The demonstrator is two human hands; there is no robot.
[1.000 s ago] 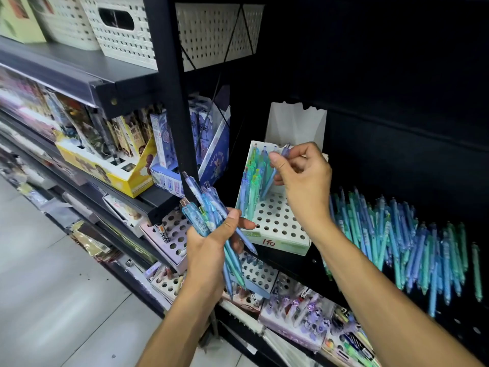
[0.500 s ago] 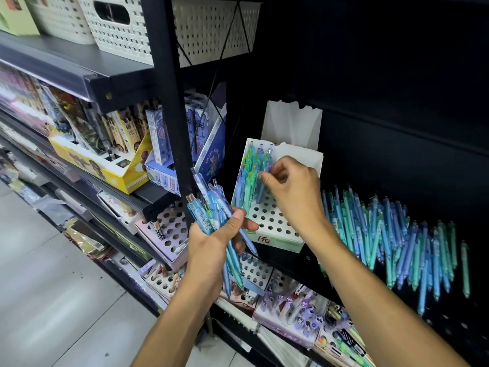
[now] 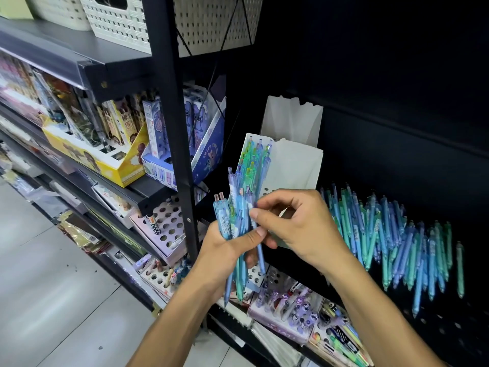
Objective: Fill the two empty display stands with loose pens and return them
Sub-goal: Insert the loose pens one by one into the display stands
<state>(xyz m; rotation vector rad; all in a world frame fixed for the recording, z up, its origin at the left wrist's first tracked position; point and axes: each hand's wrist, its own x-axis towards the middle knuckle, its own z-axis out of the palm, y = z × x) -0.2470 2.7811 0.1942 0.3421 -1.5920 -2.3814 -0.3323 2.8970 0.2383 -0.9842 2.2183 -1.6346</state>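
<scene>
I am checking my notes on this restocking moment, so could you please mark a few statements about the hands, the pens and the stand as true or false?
1. The left hand grips a bundle of pens. True.
2. The right hand is down among the loose pens on the dark shelf. False: it is at the bundle, pinching one pen in it.
3. The white stand already holds a few pens along its left side. True.
4. The loose pens lie to the left of the stand. False: they lie to its right.
5. The white baskets sit on the floor. False: they are on the top shelf.
</scene>
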